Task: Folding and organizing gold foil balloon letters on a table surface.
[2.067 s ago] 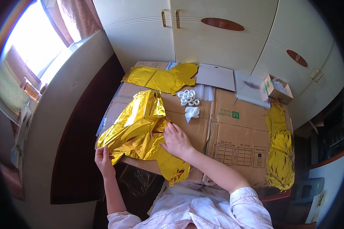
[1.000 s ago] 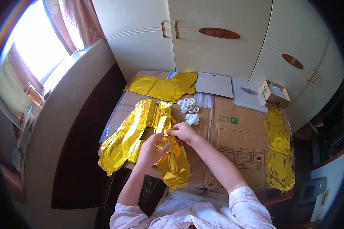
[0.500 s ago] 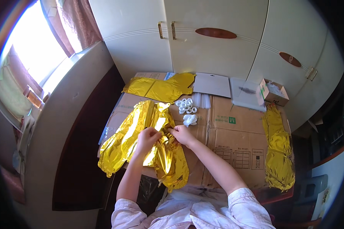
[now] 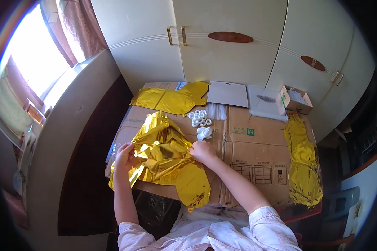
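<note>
gold foil (image 4: 167,152) | centre-left of frame, on cardboard (image 4: 257,149) | drawn crosswise between both hands, neither nearer | long axis unclear in folds | left hand (image 4: 125,157): pinching left edge | right hand (image 4: 203,152): pinching right edge

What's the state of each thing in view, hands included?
Left hand: closed on the near gold foil
Right hand: closed on its right side
Near gold foil: creased, spread between the hands
Far gold foil: lying fairly flat
Right-hand gold foil: lying lengthwise, wrinkled
White rings: loosely clustered
White piece: crumpled
Small box: open, contents showing
Cabinet doors: shut
</note>
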`<state>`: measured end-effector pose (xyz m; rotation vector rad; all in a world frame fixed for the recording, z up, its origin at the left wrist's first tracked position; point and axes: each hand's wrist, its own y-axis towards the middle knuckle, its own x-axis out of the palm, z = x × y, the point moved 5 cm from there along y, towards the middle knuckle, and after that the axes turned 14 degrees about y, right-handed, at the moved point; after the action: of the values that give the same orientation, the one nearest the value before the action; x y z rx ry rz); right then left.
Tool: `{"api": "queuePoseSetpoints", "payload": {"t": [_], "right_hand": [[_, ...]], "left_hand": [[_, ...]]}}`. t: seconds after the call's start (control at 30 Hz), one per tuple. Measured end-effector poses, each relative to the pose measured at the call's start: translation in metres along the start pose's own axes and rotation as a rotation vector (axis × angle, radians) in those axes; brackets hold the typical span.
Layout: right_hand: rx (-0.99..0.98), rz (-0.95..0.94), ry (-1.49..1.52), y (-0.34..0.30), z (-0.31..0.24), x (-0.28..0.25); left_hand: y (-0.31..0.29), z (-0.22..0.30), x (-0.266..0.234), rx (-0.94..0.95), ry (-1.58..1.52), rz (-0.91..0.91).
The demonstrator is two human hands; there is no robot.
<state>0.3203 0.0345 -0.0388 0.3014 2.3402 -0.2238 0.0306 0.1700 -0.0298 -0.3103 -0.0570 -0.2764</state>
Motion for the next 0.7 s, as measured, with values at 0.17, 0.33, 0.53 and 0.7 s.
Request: {"api": "queuePoseSetpoints", "payload": {"t": [0.17,0.33,0.53,0.7], "right_hand": [[-0.027,0.012,-0.011,0.0,0.003,0.001],[-0.035,-0.02,-0.057,-0.005,-0.01,-0.004],[-0.08,-0.099,-0.062,0.03,-0.031,-0.01],[-0.095,-0.063,-0.016,0.073,-0.047,-0.006]], "left_hand": [[0.009,-0.01,-0.029,-0.055,-0.107,-0.021],[0.012,-0.02,-0.034,-0.047,-0.065,-0.063],[-0.001,-0.026,-0.008,-0.098,0.018,-0.07],[-0.006,-0.022,0.005,-0.103,0.16,-0.122]]}}
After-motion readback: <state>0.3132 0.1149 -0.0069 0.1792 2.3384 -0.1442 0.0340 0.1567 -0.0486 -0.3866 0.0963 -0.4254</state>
